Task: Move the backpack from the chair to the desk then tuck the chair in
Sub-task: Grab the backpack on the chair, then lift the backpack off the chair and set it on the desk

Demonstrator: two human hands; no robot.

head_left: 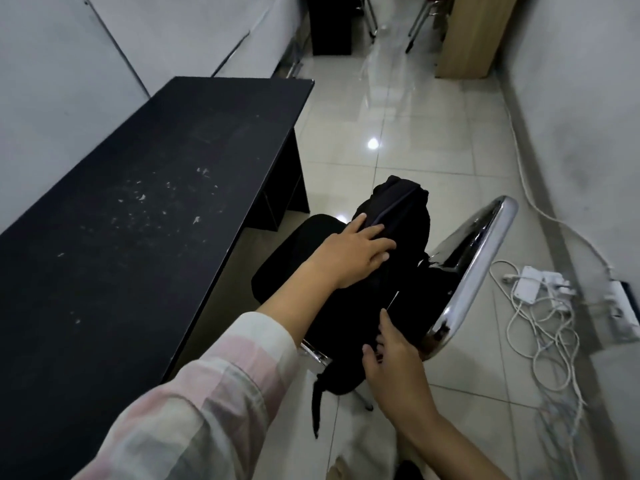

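A black backpack (398, 216) stands on the black seat of a chair (474, 244) with a chrome back frame. The chair stands out from the long black desk (145, 188) at the left. My left hand (349, 251) lies flat on the upper front of the backpack, fingers spread. At the pack's lower near side my right hand (391, 355) touches the fabric, fingers curled against it, with no clear grip. A black strap (317, 407) hangs below the seat.
White cables and a power adapter (533, 285) lie on the tiled floor at the right, along the wall. At the far end stand a dark cabinet (330, 26), a wooden panel (467, 36) and metal chair legs (417, 26).
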